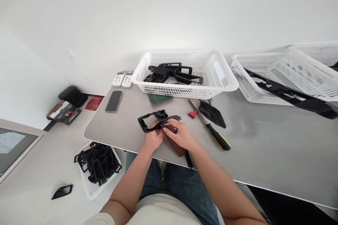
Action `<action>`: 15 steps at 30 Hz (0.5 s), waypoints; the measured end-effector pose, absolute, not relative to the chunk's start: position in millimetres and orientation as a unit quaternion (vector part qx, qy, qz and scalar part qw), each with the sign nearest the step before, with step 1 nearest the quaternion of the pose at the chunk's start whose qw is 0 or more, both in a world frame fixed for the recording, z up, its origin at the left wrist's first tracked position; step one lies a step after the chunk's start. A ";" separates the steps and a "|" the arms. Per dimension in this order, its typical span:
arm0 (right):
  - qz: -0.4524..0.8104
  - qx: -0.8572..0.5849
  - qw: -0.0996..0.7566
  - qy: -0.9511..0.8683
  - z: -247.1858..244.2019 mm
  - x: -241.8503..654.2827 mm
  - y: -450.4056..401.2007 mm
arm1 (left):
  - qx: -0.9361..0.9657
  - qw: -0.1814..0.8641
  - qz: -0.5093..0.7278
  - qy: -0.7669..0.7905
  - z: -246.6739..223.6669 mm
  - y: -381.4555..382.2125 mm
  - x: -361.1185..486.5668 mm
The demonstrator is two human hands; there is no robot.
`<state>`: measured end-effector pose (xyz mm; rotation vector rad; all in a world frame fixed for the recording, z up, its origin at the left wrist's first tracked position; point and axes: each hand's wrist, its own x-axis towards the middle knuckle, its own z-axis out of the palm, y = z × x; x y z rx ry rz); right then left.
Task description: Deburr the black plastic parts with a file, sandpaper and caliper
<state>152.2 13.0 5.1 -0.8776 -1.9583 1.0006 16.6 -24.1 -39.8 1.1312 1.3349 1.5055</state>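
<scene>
A black plastic frame part point(144, 124) with a large rectangular opening is held just above the table's front edge. My left hand point(154, 140) is closed around its lower side. My right hand point(182, 134) has its fingers closed on a reddish-brown sheet point(176, 145), which looks like sandpaper and lies against the frame's right end. The fingers hide where sheet and part meet. To the right lie a screwdriver point(218, 137) with a black and yellow handle, a small red piece point(193, 114) and a crumpled black piece point(212, 113).
A white basket point(185, 93) with black parts stands at the back, a green sheet point(160, 98) partly beneath it. More white baskets point(244, 88) are at right, a long black trim point(298, 100) across them. A phone point(113, 101) lies left. A floor bin point(91, 192) holds black parts.
</scene>
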 end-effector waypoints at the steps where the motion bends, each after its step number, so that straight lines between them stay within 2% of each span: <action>1: 0.389 -0.339 0.374 -0.771 4.9 151.9 13.0 | 0.463 0.397 0.597 0.521 -42.6 -24.0 15.8; 5: 0.363 -0.369 0.370 -0.771 2.4 152.2 14.3 | 0.472 0.386 0.607 0.510 -53.1 -23.0 14.3; 10: 0.371 -0.362 0.379 -0.767 3.6 153.4 14.9 | 0.400 0.425 0.644 0.495 -50.3 -21.3 17.8; 15: 0.459 -0.424 0.402 -0.669 5.4 154.4 17.8 | 0.236 0.497 0.701 0.455 -32.9 -19.6 13.7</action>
